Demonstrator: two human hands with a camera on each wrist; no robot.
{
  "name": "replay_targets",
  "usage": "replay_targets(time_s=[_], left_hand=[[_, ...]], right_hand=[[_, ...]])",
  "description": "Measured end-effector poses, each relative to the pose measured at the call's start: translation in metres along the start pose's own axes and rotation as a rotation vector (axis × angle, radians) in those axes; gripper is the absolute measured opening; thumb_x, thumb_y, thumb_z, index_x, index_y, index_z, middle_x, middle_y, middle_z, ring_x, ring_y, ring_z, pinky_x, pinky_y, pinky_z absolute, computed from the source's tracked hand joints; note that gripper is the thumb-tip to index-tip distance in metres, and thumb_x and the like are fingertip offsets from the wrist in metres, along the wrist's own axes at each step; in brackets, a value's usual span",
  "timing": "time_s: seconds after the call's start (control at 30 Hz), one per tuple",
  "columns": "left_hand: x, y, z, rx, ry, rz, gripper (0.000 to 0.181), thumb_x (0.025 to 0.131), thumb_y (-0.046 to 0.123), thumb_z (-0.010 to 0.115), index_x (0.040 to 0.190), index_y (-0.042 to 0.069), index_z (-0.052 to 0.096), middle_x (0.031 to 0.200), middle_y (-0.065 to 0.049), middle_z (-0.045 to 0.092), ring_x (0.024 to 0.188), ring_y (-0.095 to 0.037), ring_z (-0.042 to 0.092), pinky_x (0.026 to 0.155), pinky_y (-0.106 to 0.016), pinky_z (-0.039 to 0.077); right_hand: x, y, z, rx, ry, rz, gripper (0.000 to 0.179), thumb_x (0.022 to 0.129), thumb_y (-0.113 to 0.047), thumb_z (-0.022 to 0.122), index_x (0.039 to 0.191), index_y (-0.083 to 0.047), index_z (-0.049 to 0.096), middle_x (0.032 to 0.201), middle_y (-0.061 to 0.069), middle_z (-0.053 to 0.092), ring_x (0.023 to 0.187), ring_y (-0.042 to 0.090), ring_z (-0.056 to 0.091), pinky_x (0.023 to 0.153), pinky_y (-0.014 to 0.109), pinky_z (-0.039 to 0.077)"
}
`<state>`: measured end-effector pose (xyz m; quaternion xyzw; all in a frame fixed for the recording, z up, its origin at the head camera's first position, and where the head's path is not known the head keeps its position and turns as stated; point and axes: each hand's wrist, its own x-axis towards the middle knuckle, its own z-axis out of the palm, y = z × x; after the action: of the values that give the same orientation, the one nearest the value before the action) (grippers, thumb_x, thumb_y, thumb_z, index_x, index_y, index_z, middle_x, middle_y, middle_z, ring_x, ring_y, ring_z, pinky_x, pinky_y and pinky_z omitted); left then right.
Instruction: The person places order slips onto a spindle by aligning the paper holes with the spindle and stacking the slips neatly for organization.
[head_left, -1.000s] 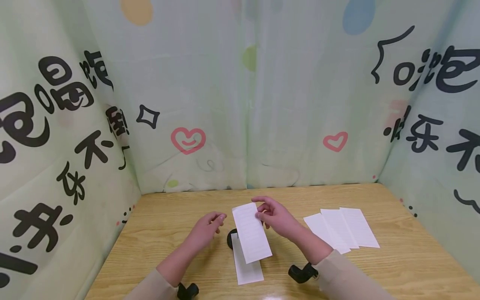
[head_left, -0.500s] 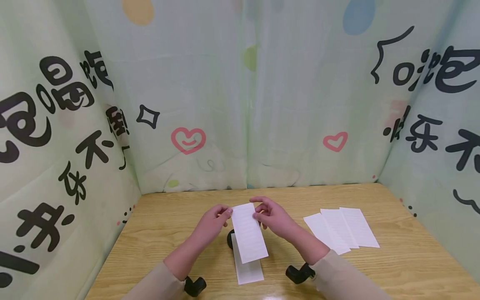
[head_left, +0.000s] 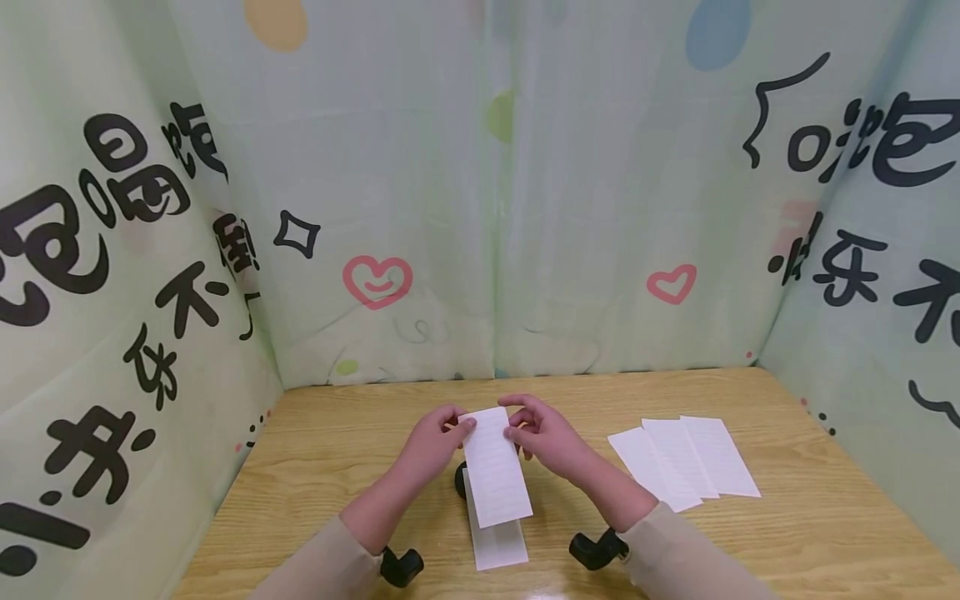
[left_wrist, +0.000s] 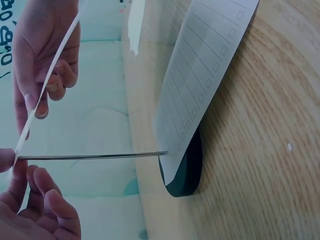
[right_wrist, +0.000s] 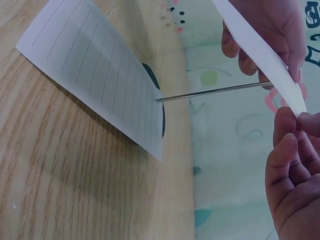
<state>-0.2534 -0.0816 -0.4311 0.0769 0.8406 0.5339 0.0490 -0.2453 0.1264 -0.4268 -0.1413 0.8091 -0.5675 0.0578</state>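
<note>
A sheet of white lined note paper (head_left: pixel 497 475) is pinched near its far end by both hands, the left hand (head_left: pixel 429 450) on its left edge and the right hand (head_left: pixel 546 435) on its right. Below it stands a paper spike, with a thin metal rod (left_wrist: pixel 95 157) rising from a round black base (left_wrist: pixel 192 172). The rod's top meets the underside of the held sheet, right between the fingers. A second lined sheet (right_wrist: pixel 95 65), with small checkboxes down one side, is pierced by the rod and lies tilted over the base.
Three white sheets (head_left: pixel 686 458) lie overlapped in a fan on the right of the wooden table (head_left: pixel 337 442). Printed curtains (head_left: pixel 570 208) enclose the table at the back and on both sides. A black wrist camera (head_left: pixel 597 550) sits below each forearm.
The left hand has come in from the left and now pinches the sheet's left edge. Held before by the right hand alone, the sheet has shifted slightly left.
</note>
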Motion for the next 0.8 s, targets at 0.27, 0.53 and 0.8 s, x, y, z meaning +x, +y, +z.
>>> replay_targets(time_s=[0.27, 0.53, 0.8], left_hand=[[-0.001, -0.001, 0.001, -0.005, 0.006, -0.008, 0.021, 0.098, 0.034, 0.062, 0.101, 0.013, 0.066, 0.1, -0.004, 0.06, 0.087, -0.024, 0.06, 0.072, -0.034, 0.046], [-0.002, 0.002, -0.001, -0.007, 0.012, -0.024, 0.023, 0.098, 0.036, 0.062, 0.095, 0.013, 0.064, 0.098, -0.004, 0.06, 0.084, -0.021, 0.057, 0.071, -0.033, 0.045], [-0.001, 0.0, -0.003, 0.0, 0.004, -0.029, 0.02, 0.097, 0.034, 0.063, 0.095, 0.015, 0.064, 0.094, -0.003, 0.06, 0.083, -0.021, 0.057, 0.069, -0.034, 0.045]], right_hand=[[0.0, 0.004, 0.0, 0.016, -0.01, -0.023, 0.041, 0.097, -0.001, 0.059, 0.137, -0.003, 0.05, 0.097, 0.01, 0.062, 0.067, 0.024, 0.054, 0.058, 0.03, 0.046], [0.001, 0.005, 0.0, 0.028, -0.012, -0.012, 0.042, 0.097, -0.004, 0.061, 0.137, -0.006, 0.051, 0.096, 0.01, 0.062, 0.07, 0.032, 0.056, 0.057, 0.029, 0.046], [0.003, 0.01, 0.0, 0.044, -0.027, -0.008, 0.042, 0.097, -0.006, 0.061, 0.138, -0.006, 0.05, 0.097, 0.011, 0.062, 0.07, 0.026, 0.058, 0.058, 0.03, 0.048]])
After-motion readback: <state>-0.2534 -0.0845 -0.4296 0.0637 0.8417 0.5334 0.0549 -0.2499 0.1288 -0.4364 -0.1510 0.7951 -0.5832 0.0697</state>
